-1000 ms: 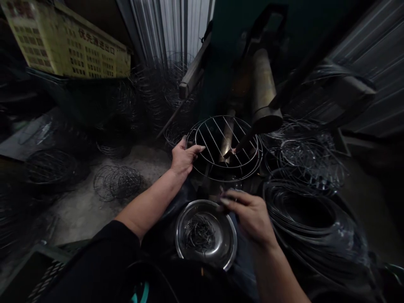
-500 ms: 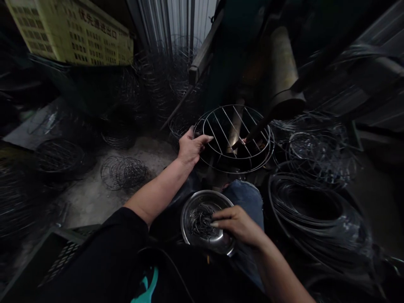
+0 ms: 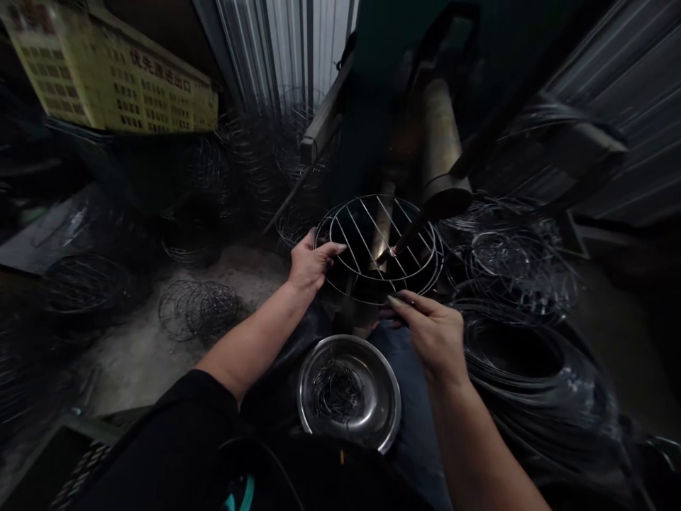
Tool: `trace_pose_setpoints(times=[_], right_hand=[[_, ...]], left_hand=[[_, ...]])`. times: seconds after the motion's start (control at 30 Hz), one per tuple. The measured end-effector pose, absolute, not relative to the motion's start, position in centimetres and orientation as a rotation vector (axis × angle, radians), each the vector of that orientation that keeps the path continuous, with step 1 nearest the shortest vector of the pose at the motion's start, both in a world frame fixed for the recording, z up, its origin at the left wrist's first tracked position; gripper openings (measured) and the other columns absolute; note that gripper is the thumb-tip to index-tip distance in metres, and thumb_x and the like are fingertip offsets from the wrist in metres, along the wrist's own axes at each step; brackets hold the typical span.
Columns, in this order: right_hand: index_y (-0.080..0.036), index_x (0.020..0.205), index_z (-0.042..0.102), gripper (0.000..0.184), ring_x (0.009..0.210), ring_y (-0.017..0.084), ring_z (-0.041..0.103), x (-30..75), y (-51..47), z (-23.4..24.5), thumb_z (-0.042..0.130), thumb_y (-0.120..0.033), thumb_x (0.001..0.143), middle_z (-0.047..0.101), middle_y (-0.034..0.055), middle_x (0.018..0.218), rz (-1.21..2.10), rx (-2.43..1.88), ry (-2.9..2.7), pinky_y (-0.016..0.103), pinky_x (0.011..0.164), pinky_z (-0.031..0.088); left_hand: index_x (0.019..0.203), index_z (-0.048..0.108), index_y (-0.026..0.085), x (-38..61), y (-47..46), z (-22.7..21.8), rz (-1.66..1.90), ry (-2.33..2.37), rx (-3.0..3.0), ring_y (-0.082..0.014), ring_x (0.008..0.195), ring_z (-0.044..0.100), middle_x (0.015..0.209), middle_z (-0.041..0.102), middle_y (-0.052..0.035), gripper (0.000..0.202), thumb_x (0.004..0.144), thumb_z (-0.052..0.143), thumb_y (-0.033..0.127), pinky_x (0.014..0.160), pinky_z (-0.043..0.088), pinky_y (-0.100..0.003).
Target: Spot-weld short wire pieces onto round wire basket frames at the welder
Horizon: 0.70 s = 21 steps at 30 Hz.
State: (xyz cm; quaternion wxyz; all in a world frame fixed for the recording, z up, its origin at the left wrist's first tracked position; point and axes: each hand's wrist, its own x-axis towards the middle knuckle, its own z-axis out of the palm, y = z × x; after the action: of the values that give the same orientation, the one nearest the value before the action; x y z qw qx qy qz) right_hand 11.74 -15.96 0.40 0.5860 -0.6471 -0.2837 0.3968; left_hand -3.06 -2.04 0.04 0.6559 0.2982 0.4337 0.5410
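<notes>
My left hand grips the left rim of a round wire rack, thumb on top. The rack has parallel rods across a ring and an outer hoop below. It sits around the lower brass-coloured bar of a machine, where a dark arm tip meets it with a small bright glow. My right hand is pinched closed at the rack's front edge; whatever lies between its fingertips is too small to make out. Below, a steel bowl at my lap contains short bent wire pieces.
A thick upper cylinder juts over the rack. Wire coils lie to the right, with tangled wire rings behind. Wire frames rest on the floor at left. A yellow crate stands back left.
My right hand has left the bowl and moved up and forward to the rack's front edge. My left hand keeps hold of the rack. The whole view has shifted slightly.
</notes>
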Motion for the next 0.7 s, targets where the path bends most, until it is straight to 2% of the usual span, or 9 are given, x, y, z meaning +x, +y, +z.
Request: trace_pose_setpoints(times=[0.1, 0.2, 0.33, 0.4, 0.53, 0.7], right_hand=[[-0.013, 0.080, 0.076, 0.034, 0.054, 0.021, 0.068, 11.4, -14.2, 1.1, 0.081, -0.039, 0.058, 0.070, 0.0052, 0.062, 0.839, -1.596, -0.715, 0.026, 0.044, 0.052], [-0.013, 0.081, 0.076, 0.033, 0.053, 0.021, 0.067, 11.0, -13.5, 1.1, 0.079, -0.040, 0.062, 0.070, 0.0047, 0.062, 0.790, -1.624, -0.791, 0.027, 0.045, 0.052], [-0.016, 0.082, 0.076, 0.026, 0.069, 0.021, 0.070, 10.8, -13.4, 0.5, 0.077, -0.037, 0.067, 0.073, 0.0052, 0.075, 0.596, -1.455, -0.815, 0.032, 0.065, 0.057], [-0.017, 0.081, 0.076, 0.023, 0.072, 0.021, 0.070, 10.8, -13.3, -0.1, 0.078, -0.036, 0.067, 0.074, 0.0048, 0.077, 0.560, -1.429, -0.823, 0.033, 0.070, 0.056], [-0.015, 0.080, 0.076, 0.028, 0.061, 0.021, 0.068, 11.1, -13.0, -1.0, 0.078, -0.037, 0.064, 0.072, 0.0042, 0.065, 0.705, -1.581, -0.776, 0.031, 0.060, 0.054], [-0.012, 0.082, 0.075, 0.031, 0.059, 0.023, 0.068, 11.1, -12.4, -0.7, 0.075, -0.039, 0.065, 0.070, 0.0050, 0.062, 0.706, -1.660, -0.774, 0.030, 0.054, 0.054]], left_hand=[[0.091, 0.056, 0.016, -3.1, -1.8, 0.2, 1.242, 0.991, 0.685, -0.0039, 0.049, 0.049, 0.064, 0.051, 0.0084, 0.050, 0.046, 0.079, 0.011, 0.045, 0.029, -0.019], [0.087, 0.054, 0.017, -2.9, -1.5, 0.3, 1.237, 0.984, 0.696, -0.0043, 0.050, 0.049, 0.065, 0.050, 0.0084, 0.048, 0.046, 0.079, 0.012, 0.045, 0.030, -0.018], [0.087, 0.054, 0.017, -2.5, -1.0, 0.2, 1.251, 0.987, 0.673, -0.0051, 0.053, 0.052, 0.067, 0.051, 0.0074, 0.046, 0.048, 0.078, 0.014, 0.046, 0.031, -0.018], [0.090, 0.055, 0.017, -2.4, -0.7, 0.1, 1.268, 0.995, 0.649, -0.0049, 0.053, 0.052, 0.068, 0.050, 0.0073, 0.048, 0.048, 0.078, 0.014, 0.046, 0.031, -0.018], [0.097, 0.057, 0.017, -2.5, -0.6, 0.1, 1.300, 0.997, 0.671, -0.0027, 0.051, 0.049, 0.073, 0.050, 0.0073, 0.054, 0.047, 0.077, 0.012, 0.045, 0.030, -0.018], [0.099, 0.059, 0.017, -2.6, -0.7, 0.5, 1.293, 1.007, 0.713, -0.0033, 0.054, 0.051, 0.079, 0.050, 0.0061, 0.057, 0.046, 0.079, 0.015, 0.045, 0.031, -0.018]])
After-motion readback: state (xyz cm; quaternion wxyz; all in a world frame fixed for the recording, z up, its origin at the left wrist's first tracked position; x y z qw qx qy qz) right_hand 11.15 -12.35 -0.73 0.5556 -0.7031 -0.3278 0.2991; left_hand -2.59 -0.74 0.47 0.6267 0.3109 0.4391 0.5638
